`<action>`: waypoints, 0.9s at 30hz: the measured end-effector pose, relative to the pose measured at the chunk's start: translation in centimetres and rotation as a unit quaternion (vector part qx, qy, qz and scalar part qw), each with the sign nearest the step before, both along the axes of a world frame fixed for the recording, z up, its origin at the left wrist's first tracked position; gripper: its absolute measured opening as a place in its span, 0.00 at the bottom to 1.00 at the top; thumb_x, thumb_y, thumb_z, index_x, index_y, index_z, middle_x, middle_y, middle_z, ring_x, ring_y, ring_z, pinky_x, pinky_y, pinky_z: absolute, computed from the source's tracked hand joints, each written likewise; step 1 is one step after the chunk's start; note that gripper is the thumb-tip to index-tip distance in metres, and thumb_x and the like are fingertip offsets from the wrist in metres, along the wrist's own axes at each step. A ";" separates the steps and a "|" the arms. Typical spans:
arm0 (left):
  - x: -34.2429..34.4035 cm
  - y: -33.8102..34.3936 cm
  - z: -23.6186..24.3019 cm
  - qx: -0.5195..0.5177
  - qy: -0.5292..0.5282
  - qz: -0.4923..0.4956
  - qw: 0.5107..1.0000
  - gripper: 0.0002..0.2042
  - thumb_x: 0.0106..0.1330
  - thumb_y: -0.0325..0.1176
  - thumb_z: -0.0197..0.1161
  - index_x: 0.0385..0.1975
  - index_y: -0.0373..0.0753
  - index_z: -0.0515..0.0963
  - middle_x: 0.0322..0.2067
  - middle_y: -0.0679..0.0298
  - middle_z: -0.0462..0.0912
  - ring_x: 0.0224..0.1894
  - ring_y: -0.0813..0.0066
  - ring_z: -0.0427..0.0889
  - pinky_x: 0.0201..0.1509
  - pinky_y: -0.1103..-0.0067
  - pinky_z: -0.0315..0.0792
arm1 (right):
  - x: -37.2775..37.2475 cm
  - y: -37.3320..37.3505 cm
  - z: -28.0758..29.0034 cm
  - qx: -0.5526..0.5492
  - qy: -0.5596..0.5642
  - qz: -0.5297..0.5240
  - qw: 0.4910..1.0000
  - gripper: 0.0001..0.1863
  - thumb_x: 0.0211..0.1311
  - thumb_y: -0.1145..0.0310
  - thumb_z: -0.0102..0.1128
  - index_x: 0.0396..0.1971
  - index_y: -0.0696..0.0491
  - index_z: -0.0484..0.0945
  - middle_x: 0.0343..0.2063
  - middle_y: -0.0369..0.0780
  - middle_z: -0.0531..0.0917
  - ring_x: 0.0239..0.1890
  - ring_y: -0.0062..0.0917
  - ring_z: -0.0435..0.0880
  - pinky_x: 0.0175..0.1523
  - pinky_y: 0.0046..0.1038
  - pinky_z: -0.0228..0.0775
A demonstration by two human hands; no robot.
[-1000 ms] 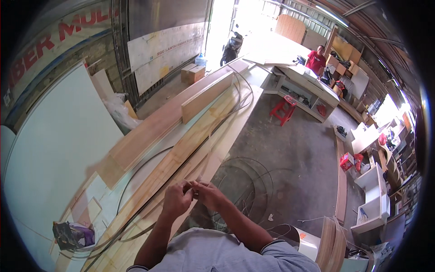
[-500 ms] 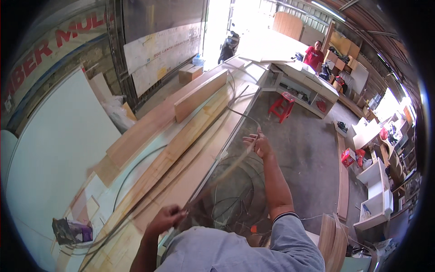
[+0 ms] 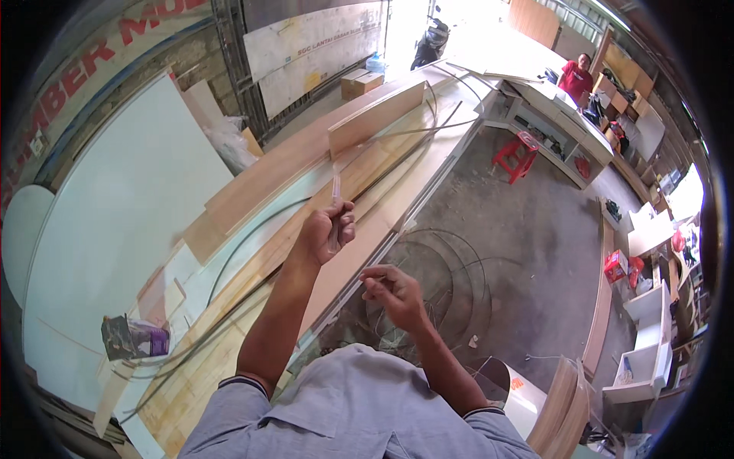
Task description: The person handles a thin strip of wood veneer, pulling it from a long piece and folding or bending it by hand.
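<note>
Over the boards of the long workbench, my left hand is closed around a thin, pale flat strip that sticks up above the fist, slightly blurred. Lower and to the right, my right hand is apart from it, fingers curled with thumb and fingertips together. Whatever its fingertips may hold is too small to make out. Beneath the left hand lie long pale wooden boards. A short upright plank stands beyond it, and curved thin strips loop across the bench's far end.
A black-and-purple packet sits at the bench's near left. Thin looped strips lie on the floor right of the bench. Farther off are a red stool, a white cabinet and a person in red. A large white panel leans left.
My left hand has risen forward over the boards with the strip upright in it. My right hand has dropped back toward me, away from the strip it was stretching out. The view has shifted.
</note>
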State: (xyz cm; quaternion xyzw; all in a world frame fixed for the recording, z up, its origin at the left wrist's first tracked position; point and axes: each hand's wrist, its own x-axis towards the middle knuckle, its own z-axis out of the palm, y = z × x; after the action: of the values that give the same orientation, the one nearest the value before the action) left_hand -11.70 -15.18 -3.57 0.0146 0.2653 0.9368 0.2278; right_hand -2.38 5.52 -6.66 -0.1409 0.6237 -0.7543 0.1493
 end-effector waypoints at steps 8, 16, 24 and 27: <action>0.8 2.8 -3.3 -0.007 -0.056 0.049 0.997 0.11 0.77 0.36 0.42 0.43 0.34 0.67 0.22 0.66 0.66 0.26 0.68 0.71 0.34 0.74 0.70 | 0.1 -0.7 3.0 0.206 0.350 -0.136 0.903 0.14 0.56 0.75 0.67 0.44 0.54 0.81 0.36 0.41 0.82 0.32 0.25 0.85 0.36 0.26 0.76; 1.3 4.9 -4.1 -0.048 -0.082 0.061 0.994 0.11 0.77 0.38 0.41 0.37 0.38 0.66 0.21 0.66 0.66 0.24 0.68 0.71 0.28 0.74 0.70 | -0.7 -1.5 1.9 0.265 0.485 -0.147 0.820 0.13 0.53 0.74 0.68 0.40 0.51 0.82 0.37 0.41 0.82 0.32 0.34 0.85 0.35 0.32 0.78; 1.6 6.0 -4.9 -0.037 -0.055 0.044 0.997 0.11 0.78 0.38 0.41 0.37 0.38 0.67 0.21 0.67 0.67 0.24 0.73 0.70 0.29 0.77 0.70 | -0.9 -0.7 1.0 0.216 0.409 -0.179 0.868 0.08 0.56 0.76 0.65 0.37 0.55 0.80 0.32 0.41 0.81 0.32 0.27 0.83 0.37 0.26 0.75; 2.0 6.0 -4.7 -0.126 0.003 0.040 0.991 0.11 0.77 0.38 0.45 0.39 0.36 0.68 0.21 0.69 0.68 0.24 0.79 0.69 0.28 0.81 0.68 | -1.0 0.1 0.9 0.112 0.267 -0.117 0.950 0.05 0.61 0.75 0.63 0.37 0.57 0.79 0.30 0.38 0.81 0.31 0.20 0.80 0.38 0.22 0.72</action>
State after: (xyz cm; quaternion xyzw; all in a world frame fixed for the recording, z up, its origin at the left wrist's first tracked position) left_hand -9.71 -9.18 -8.27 -0.0221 0.3824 0.9040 0.1898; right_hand -3.43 5.63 -5.76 -0.2451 0.7333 -0.6267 -0.0968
